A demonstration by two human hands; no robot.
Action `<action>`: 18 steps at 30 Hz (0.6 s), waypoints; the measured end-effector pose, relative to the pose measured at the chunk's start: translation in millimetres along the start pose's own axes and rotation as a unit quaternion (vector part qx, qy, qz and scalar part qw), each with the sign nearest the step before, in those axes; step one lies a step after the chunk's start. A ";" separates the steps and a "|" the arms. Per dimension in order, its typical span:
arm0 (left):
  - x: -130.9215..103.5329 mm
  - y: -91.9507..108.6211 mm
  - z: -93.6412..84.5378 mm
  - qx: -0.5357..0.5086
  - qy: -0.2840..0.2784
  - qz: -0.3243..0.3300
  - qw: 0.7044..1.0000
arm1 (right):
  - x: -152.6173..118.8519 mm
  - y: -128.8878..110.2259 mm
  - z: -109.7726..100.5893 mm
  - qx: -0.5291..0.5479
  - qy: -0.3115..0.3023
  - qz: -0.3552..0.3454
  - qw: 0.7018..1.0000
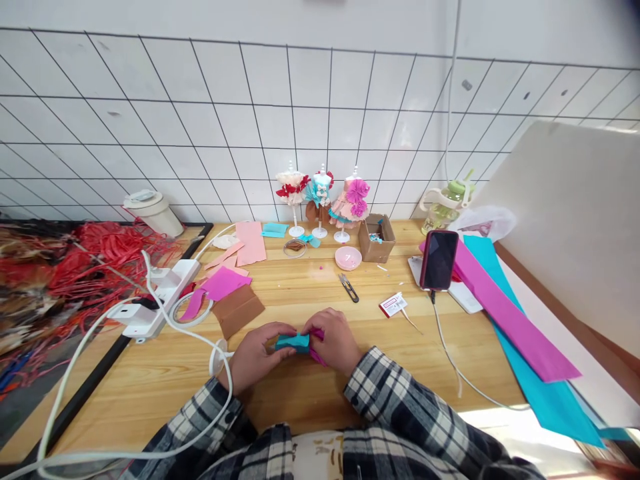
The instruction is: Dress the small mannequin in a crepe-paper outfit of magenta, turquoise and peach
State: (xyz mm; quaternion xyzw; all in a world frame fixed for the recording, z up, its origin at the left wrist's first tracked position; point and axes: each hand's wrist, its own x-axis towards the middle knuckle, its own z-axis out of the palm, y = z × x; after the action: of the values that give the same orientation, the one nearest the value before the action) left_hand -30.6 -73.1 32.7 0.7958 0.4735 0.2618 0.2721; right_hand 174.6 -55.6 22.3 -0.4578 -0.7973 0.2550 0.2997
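Observation:
Near the table's front edge, my left hand [257,355] pinches the left end of a small folded teal paper piece [293,343] between thumb and fingers. The fingers of my right hand [336,341] are closed on its right end, together with a magenta piece [317,347] that shows partly beneath them. How the two pieces join is hidden by my fingers. Black-handled snips [349,288] lie on the table beyond my hands. Brown paper [238,311] and magenta paper [225,283] lie to the left.
Three small dress forms [321,193], a brown box [377,238] and a pink bowl [348,258] stand at the back. A phone [439,260] and long paper strips [515,310] are right. A power strip [163,300] with white cables [227,393] crosses the left side, over my left sleeve.

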 end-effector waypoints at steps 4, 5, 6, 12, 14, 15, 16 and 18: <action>-3.3 -13.1 -0.6 0.065 0.008 0.087 0.994 | 1.1 1.6 -3.5 -0.024 -0.021 -0.060 0.998; -3.8 -15.0 0.1 0.077 0.015 0.095 0.992 | 1.0 2.5 -4.2 -0.032 -0.024 -0.081 0.996; -4.0 -16.0 0.9 0.084 0.019 0.099 0.991 | 0.8 3.6 -4.7 -0.040 -0.025 -0.101 0.994; -2.8 -12.7 2.5 0.079 0.024 0.075 0.994 | -2.4 12.7 -6.6 -0.072 -0.045 -0.199 0.976; -2.5 -14.7 2.9 0.080 0.025 0.067 0.994 | -3.1 13.6 -7.9 -0.086 -0.052 -0.210 0.973; -2.5 -16.5 3.3 0.087 0.026 0.068 0.994 | -3.4 13.4 -8.7 -0.092 -0.055 -0.212 0.971; -2.6 -18.5 3.8 0.097 0.025 0.075 0.992 | -3.5 12.9 -9.5 -0.097 -0.057 -0.213 0.970; -3.4 -22.1 5.0 0.128 0.030 0.099 0.986 | -3.6 11.6 -10.7 -0.106 -0.057 -0.209 0.970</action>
State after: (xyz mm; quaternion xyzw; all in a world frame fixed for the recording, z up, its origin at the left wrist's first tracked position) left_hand -42.1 -68.2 13.5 0.8587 0.4299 0.2485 0.1265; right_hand 190.4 -52.1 20.9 -0.2949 -0.9136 0.1264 0.2497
